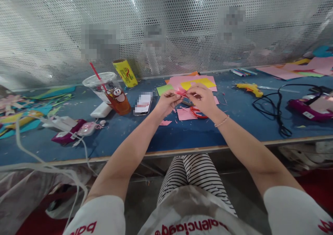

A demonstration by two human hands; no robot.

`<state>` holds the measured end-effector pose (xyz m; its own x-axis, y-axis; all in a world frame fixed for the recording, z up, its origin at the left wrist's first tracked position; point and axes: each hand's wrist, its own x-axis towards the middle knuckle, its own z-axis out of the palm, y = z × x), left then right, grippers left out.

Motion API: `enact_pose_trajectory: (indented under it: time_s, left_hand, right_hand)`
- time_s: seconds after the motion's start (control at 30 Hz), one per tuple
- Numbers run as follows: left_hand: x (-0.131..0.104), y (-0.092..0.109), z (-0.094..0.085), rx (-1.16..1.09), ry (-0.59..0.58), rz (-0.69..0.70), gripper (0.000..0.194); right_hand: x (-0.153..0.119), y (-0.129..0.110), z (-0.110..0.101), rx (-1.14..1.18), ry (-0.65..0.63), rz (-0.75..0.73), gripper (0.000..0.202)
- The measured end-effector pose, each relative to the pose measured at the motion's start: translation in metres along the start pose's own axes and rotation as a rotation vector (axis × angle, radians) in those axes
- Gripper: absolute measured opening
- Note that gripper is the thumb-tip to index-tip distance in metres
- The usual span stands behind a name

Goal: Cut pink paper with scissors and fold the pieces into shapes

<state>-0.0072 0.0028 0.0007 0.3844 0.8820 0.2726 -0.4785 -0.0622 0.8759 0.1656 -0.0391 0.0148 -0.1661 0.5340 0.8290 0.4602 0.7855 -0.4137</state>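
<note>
Both hands meet above the middle of the blue table and pinch a small piece of pink paper (181, 92), which looks folded or curled. My left hand (168, 101) grips its left side, fingers closed. On the other side, my right hand (201, 97) pinches the paper between thumb and fingers. Below the right hand lie scissors with red handles (198, 114), partly hidden. A pink paper square (186, 114) rests beside them, with small pink scraps around. Behind the hands, sheets of pink, yellow and green paper (201, 83) are stacked.
Left of my hands are a phone (143, 103), a plastic cup of brown drink (118, 98) with a red straw, and a yellow packet (125, 73). A yellow glue gun (249, 88) and black cable (277, 106) lie right. White cables hang over the left edge. A perforated metal panel (182, 26) stands behind.
</note>
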Motion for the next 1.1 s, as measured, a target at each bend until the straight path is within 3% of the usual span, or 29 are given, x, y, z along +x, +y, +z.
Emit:
enact_pose_trajectory:
  time_s: [0.27, 0.47, 0.8, 1.1]
  left_hand:
    - [-0.003, 0.005, 0.007, 0.088, 0.028, 0.044, 0.021]
    - [-0.006, 0.005, 0.011, 0.075, 0.026, -0.022, 0.021]
    - [-0.004, 0.004, 0.011, 0.114, 0.056, -0.083, 0.019]
    - [-0.003, 0.003, 0.009, 0.335, 0.037, 0.080, 0.022]
  right_hand:
    - [0.000, 0.007, 0.004, 0.168, -0.043, 0.213, 0.017]
    - [0.000, 0.005, 0.006, 0.201, -0.088, 0.333, 0.015]
    - [-0.001, 0.006, 0.005, 0.009, -0.046, 0.159, 0.007]
    - [0.001, 0.006, 0.002, -0.017, -0.057, 0.169, 0.011]
